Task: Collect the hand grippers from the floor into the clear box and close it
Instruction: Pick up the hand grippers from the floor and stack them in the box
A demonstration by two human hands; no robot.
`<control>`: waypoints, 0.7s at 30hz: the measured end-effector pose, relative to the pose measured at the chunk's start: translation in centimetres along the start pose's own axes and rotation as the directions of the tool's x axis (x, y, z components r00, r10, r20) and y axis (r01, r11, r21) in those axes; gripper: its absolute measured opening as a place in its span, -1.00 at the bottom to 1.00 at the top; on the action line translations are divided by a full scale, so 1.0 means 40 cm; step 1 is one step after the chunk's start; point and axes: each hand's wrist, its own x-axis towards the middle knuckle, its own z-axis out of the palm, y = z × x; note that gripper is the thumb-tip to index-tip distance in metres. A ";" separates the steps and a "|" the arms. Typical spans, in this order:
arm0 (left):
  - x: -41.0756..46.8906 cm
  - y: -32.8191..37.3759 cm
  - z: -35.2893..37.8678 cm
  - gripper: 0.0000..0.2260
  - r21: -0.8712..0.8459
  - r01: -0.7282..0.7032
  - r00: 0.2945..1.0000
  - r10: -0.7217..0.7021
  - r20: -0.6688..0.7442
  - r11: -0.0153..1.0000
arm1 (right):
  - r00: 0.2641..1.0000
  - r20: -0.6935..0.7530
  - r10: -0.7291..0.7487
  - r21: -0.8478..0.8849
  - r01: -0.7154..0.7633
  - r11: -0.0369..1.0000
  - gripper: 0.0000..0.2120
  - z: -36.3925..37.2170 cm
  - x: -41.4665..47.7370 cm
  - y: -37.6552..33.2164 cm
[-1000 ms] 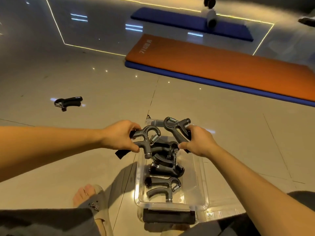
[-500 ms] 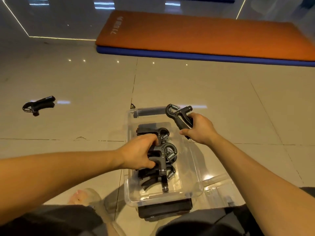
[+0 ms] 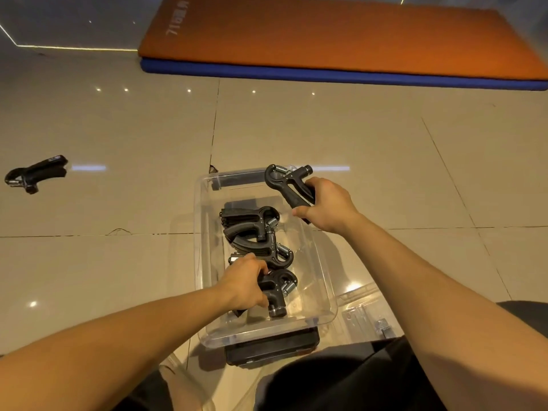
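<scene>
The clear box (image 3: 323, 280) stands open on the tiled floor right in front of me. Several dark grey hand grippers (image 3: 252, 223) lie in a row inside it. My left hand (image 3: 244, 281) is down in the box, closed around the nearest hand gripper (image 3: 277, 292). My right hand (image 3: 326, 204) holds another hand gripper (image 3: 289, 183) by its handles above the box's far right corner, spring end up. One more hand gripper (image 3: 34, 173) lies alone on the floor at the far left.
The clear lid (image 3: 366, 314) lies on the floor against the box's right near side. A black latch (image 3: 271, 345) sits at the box's near end. An orange mat on a blue mat (image 3: 341, 40) spans the back. My dark-clothed knees fill the bottom edge.
My left hand has lowered its hand gripper into the box and slid it toward the near end. My right hand has stayed over the far right corner with its gripper.
</scene>
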 end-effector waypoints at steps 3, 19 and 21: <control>0.006 -0.006 0.000 -0.42 0.030 0.042 0.999 -0.041 -0.012 0.999 | 1.000 -0.006 -0.004 -0.014 0.004 1.000 -0.46 0.001 0.005 -0.001; 0.001 -0.014 0.042 -0.42 0.223 0.063 0.994 -0.041 -0.105 0.973 | 1.000 -0.005 0.002 0.017 -0.002 1.000 -0.43 0.004 0.005 -0.001; 0.003 -0.013 0.042 -0.41 0.200 0.075 0.993 -0.055 -0.104 0.977 | 1.000 -0.003 0.000 0.019 0.000 1.000 -0.43 0.004 0.004 0.000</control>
